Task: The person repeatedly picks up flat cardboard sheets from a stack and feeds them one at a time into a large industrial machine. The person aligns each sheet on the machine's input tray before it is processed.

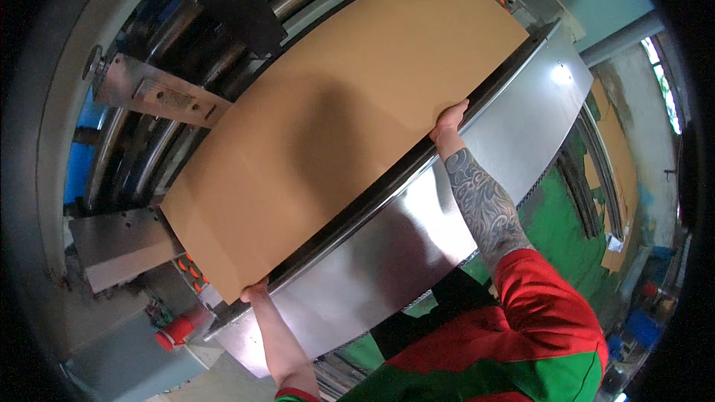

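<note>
A large plain brown cardboard sheet (372, 89) lies across the machine's feed table, a shadow falling on its middle. At its near left corner, my left hand (255, 291) is closed on the edge; most of its fingers are hidden. Farther right, my right hand (450, 118) is closed at the sheet's near edge, just over a dark bar (387, 182). Both arms reach forward over a shiny metal panel (357, 275) that slopes on the near side of the bar.
Metal rollers (167, 33) run behind the sheet, with a metal bracket (164, 94) at the left. A red knob (170, 335) sticks out at the lower left. To the right, flat cardboard pieces (622, 201) and dark strips (577, 186) lie by the green floor (558, 216).
</note>
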Motion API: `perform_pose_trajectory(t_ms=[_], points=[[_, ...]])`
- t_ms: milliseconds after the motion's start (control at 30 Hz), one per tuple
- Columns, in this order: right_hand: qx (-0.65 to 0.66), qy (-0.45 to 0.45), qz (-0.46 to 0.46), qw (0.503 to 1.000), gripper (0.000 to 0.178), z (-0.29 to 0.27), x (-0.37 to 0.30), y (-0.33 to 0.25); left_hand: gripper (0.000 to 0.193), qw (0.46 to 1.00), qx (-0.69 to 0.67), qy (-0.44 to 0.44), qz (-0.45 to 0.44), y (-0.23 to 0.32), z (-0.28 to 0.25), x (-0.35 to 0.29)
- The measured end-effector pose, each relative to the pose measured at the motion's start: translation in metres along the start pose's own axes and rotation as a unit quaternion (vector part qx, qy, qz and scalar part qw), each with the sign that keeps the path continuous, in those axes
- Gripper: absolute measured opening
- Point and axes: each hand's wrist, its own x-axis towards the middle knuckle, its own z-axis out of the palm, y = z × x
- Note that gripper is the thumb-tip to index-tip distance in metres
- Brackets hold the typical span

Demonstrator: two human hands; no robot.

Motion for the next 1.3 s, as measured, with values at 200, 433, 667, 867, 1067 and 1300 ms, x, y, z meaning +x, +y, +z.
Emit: perform_pose_trajectory(t_ms=[200,433,667,867,1067,1300], points=[[-0.011,-0.078,0.014,0.997,0.084,-0.015,-0.003,-0.008,0.074,0.996,0.064,-0.070,0.000,0.008,-0.004,-0.032],[-0.443,-0.143,-0.224,0.856,0.075,-0.080,-0.044,-0.016,0.049,0.972,0.228,-0.046,0.019,-0.058,-0.044,-0.158],[-0.799,-0.175,-0.330,0.471,0.073,-0.350,-0.235,-0.035,0.055,0.500,0.750,-0.302,0.311,-0.073,-0.230,-0.286],[-0.895,-0.001,0.078,0.440,0.073,-0.579,-0.337,0.002,0.060,0.653,0.703,0.111,0.258,0.016,-0.429,-0.256],[-0.899,-0.214,-0.026,0.381,0.054,-0.592,-0.365,0.038,0.074,0.568,0.690,0.382,0.235,0.159,-0.474,-0.209],[-0.847,-0.211,-0.063,0.484,0.050,-0.471,-0.424,0.020,0.071,0.380,0.785,0.066,0.484,0.189,-0.357,-0.161]])
